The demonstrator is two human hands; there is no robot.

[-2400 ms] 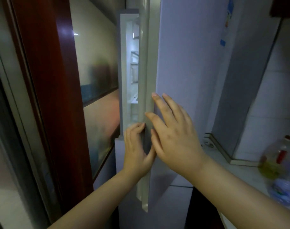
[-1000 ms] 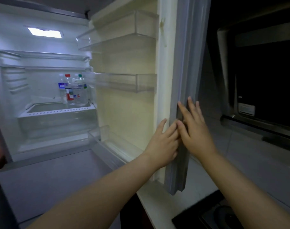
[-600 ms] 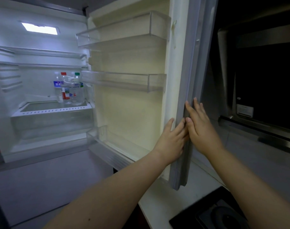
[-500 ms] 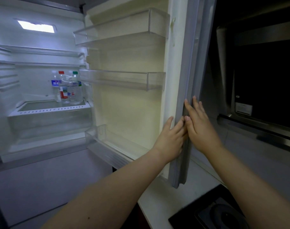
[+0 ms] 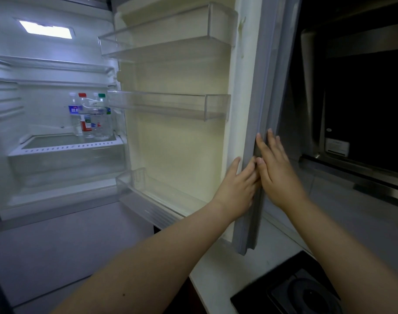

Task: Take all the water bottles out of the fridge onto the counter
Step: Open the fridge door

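Door (image 5: 250,123) stood open | both hands (image 5: 238,184) flat on its edge, fingers (image 5: 264,146) straight | bottles (image 5: 89,116) all inside fridge (image 5: 64,152) | counter (image 5: 216,273) bare of them

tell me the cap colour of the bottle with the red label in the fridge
Red: the bottle with the red label has a red cap, seen in the head view.

Black stove burner (image 5: 306,295), dark range hood (image 5: 361,105).
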